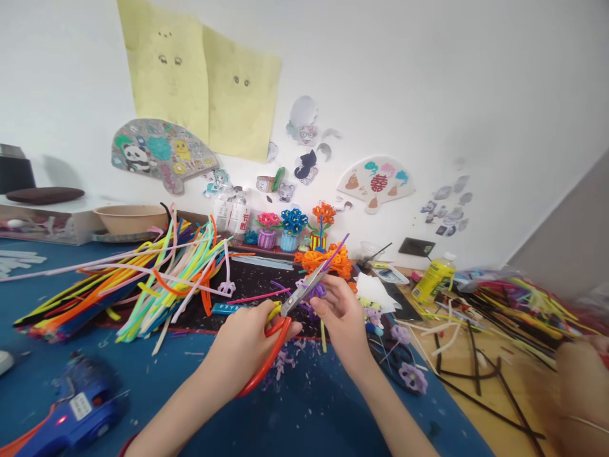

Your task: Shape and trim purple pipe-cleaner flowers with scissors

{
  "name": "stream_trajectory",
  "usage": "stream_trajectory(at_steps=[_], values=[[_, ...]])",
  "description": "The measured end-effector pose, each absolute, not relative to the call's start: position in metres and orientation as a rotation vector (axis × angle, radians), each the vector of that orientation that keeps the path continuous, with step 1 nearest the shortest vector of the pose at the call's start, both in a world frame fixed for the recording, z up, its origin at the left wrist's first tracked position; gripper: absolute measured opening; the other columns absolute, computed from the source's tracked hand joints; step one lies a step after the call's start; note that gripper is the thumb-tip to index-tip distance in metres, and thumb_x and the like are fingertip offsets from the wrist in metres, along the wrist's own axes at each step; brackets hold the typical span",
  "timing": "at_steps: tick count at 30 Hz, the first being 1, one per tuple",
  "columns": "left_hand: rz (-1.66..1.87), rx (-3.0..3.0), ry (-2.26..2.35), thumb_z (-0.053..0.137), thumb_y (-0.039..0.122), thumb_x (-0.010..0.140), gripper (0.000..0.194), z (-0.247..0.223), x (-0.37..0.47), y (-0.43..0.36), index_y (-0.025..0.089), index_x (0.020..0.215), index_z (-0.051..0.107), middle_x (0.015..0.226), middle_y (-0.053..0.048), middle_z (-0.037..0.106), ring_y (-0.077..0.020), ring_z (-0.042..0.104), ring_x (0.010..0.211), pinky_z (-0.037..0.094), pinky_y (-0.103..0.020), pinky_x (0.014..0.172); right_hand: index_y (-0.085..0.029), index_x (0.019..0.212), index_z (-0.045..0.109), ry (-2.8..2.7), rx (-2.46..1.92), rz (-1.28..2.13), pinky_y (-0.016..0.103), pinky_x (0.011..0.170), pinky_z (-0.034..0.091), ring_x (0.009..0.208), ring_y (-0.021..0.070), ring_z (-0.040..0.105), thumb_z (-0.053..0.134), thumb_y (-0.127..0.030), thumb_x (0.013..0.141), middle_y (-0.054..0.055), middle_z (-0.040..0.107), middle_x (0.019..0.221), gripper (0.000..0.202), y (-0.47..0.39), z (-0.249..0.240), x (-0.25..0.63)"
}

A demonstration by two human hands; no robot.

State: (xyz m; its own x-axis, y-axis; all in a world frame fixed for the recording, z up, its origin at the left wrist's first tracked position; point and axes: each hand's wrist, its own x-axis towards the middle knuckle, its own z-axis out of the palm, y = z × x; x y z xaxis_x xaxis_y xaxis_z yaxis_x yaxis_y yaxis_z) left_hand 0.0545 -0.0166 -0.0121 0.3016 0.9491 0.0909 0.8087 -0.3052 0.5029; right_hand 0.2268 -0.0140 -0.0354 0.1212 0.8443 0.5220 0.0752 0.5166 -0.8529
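My left hand [259,330] is closed round the red-handled scissors [304,291], whose blades point up and to the right. A bit of yellow shows by its fingers. My right hand [343,317] pinches a purple pipe-cleaner piece [314,293] with looped parts, just beside the blades. A purple strand [340,249] sticks up past the blade tips. Whether the blades touch the strand I cannot tell. Beneath the hands lie purple fuzz scraps [284,363] on the blue table cover [304,419]. A yellow-green strip [323,336] hangs below the purple piece.
Bundled coloured pipe cleaners [157,279] lie left, above a blue glue gun [85,400] with a red light lit. Small pipe-cleaner flower pots [290,241] stand by the wall. At right are a yellow bottle [435,278], black pipe cleaners [499,393] and another person's blurred hand [585,381].
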Motion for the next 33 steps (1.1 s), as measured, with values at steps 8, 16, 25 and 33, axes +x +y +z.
stream_trajectory(at_steps=[8,16,25,33], values=[[0.515,2.206,1.559,0.046,0.054,0.08,0.036,-0.015,0.053,-0.015,0.022,0.064,0.04,0.059,0.0,0.057,-0.0158,0.052,0.055,0.023,-0.025,0.051,-0.022,0.104,0.06,-1.353,-0.917,0.669,0.034,0.085,0.053,0.101,0.0229,0.065,0.069,-0.031,0.078,0.007,0.068,0.109,0.029,-0.014,-0.036,0.227],[0.515,2.156,1.554,0.046,0.056,0.079,0.038,-0.016,0.054,-0.014,0.022,0.063,0.044,0.056,0.001,0.056,-0.0148,0.051,0.051,0.024,-0.024,0.049,-0.022,0.103,0.06,-1.358,-0.927,0.671,0.033,0.083,0.053,0.098,0.0218,0.065,0.07,-0.033,0.077,0.006,0.069,0.104,0.03,-0.016,-0.035,0.227],[0.502,2.212,1.356,0.048,0.052,0.077,0.037,-0.016,0.047,-0.012,0.021,0.059,0.04,0.052,0.004,0.048,-0.012,0.046,0.048,0.023,-0.022,0.047,-0.019,0.074,0.066,-1.277,-0.952,0.673,0.026,0.065,0.049,0.069,0.015,0.059,0.069,-0.035,0.075,0.001,0.065,0.073,0.017,-0.008,-0.026,0.251],[0.43,2.313,1.352,0.046,0.051,0.079,0.034,-0.019,0.046,-0.01,0.022,0.061,0.042,0.055,0.004,0.05,-0.0126,0.046,0.05,0.024,-0.023,0.048,-0.018,0.072,0.063,-1.274,-0.927,0.775,0.022,0.053,0.044,0.059,0.0119,0.052,0.074,-0.031,0.068,-0.001,0.059,0.065,0.017,-0.008,-0.028,0.255]])
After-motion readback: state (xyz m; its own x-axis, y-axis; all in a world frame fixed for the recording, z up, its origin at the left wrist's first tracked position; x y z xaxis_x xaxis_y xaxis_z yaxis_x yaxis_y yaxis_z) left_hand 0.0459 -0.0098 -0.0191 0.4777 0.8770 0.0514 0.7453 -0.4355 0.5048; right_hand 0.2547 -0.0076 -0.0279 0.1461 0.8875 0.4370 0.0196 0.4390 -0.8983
